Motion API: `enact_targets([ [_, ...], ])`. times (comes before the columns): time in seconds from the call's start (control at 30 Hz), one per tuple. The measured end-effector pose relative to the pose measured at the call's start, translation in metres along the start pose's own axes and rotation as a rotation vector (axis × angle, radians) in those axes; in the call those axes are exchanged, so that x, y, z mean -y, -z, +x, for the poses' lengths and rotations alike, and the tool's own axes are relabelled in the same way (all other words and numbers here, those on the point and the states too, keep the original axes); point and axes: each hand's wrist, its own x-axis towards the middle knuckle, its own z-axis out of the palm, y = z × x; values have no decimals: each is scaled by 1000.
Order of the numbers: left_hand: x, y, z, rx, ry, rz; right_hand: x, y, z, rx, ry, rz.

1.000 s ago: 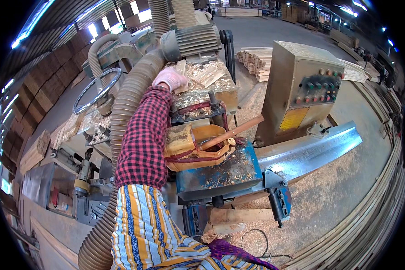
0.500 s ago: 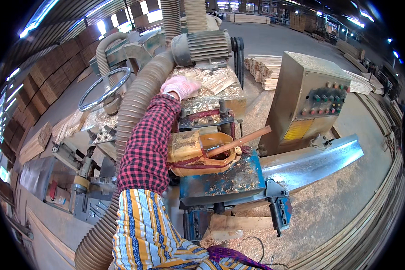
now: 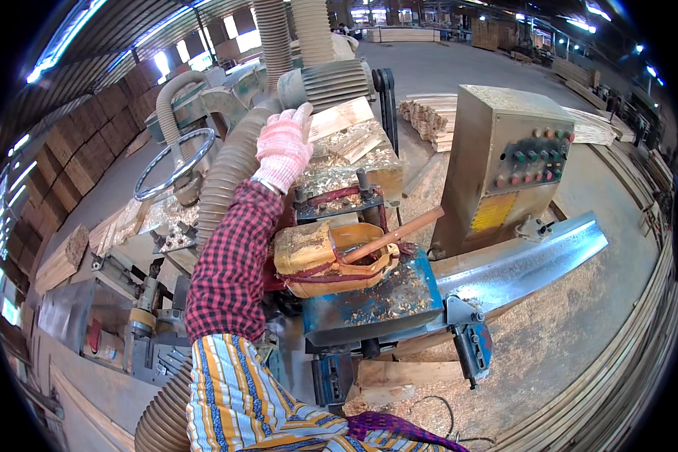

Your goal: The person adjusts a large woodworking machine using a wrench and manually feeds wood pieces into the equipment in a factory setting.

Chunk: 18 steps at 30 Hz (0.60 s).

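Observation:
My left hand (image 3: 284, 151), in a pinkish-white knit glove, is closed on the left end of a short, pale wood offcut (image 3: 340, 119). The offcut is held tilted just in front of the ribbed motor (image 3: 328, 84). Below it, another wood scrap (image 3: 359, 145) lies among shavings on top of the machine (image 3: 331, 175). Nearer to me, a cut-open yellow plastic jug (image 3: 301, 252) rests on the machine, with a wooden stick (image 3: 403, 230) leaning out of its opening. My right hand is out of view.
A ribbed duct hose (image 3: 230, 169) runs along my left arm, beside a metal handwheel (image 3: 147, 184). At right stand a control cabinet (image 3: 467, 158) with buttons and a shiny metal chute (image 3: 505, 271). Stacked wood strips (image 3: 429, 120) lie behind; sawdust covers the floor.
My left hand has risen from the shavings-covered machine top and moved slightly left. The wood offcut is now lifted in it. The view has shifted a little.

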Motion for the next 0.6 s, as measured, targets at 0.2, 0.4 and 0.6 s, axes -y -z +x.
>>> enact_targets([
  [0.2,-43,59,-37,-279,-362,-4,34,41,-25,-257,-47,261],
  [0.4,-134,95,-97,-403,-697,-226,79,118,-48,-363,-57,694],
  [0.6,-269,67,-257,311,-855,-494,91,217,-87,-796,548,710],
])
